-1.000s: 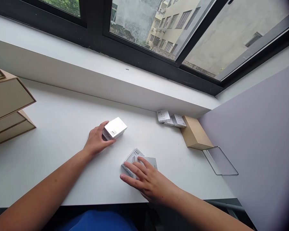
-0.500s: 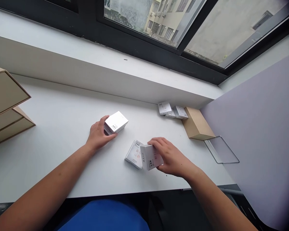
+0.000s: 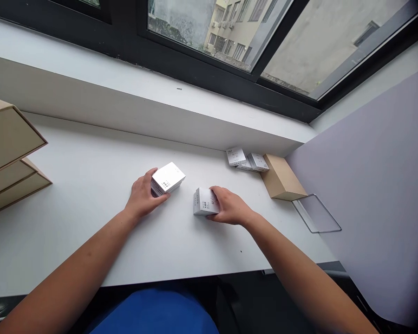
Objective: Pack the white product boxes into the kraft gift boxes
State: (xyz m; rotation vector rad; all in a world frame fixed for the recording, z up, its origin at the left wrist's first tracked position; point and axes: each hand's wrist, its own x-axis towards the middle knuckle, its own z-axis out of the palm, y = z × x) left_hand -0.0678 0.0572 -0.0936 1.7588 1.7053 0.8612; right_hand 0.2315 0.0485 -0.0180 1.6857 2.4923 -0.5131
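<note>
My left hand [image 3: 142,194] is wrapped round a short stack of silver-white small boxes [image 3: 169,178] on the white table [image 3: 153,250]. Its thumb lies along the near side, its fingers behind. To the right, my right hand [image 3: 230,206] grips a printed silver box [image 3: 206,201], fingers over the far edge and thumb below. Another box seems to sit under or behind that one; only its left edge shows. A gap of bare table separates the two groups.
Several similar silver boxes [image 3: 236,157] lie by the back ledge, against a tan cardboard box [image 3: 284,178]. Beside it is a thin metal frame [image 3: 316,231]. Tan box-like drawers [image 3: 14,134] stand at the left. A pale partition [image 3: 369,185] bounds the right side.
My right hand has moved left and away from me. Its box, tilted against another before, now lies flatter with that other box mostly hidden. My left hand stays on its stack.
</note>
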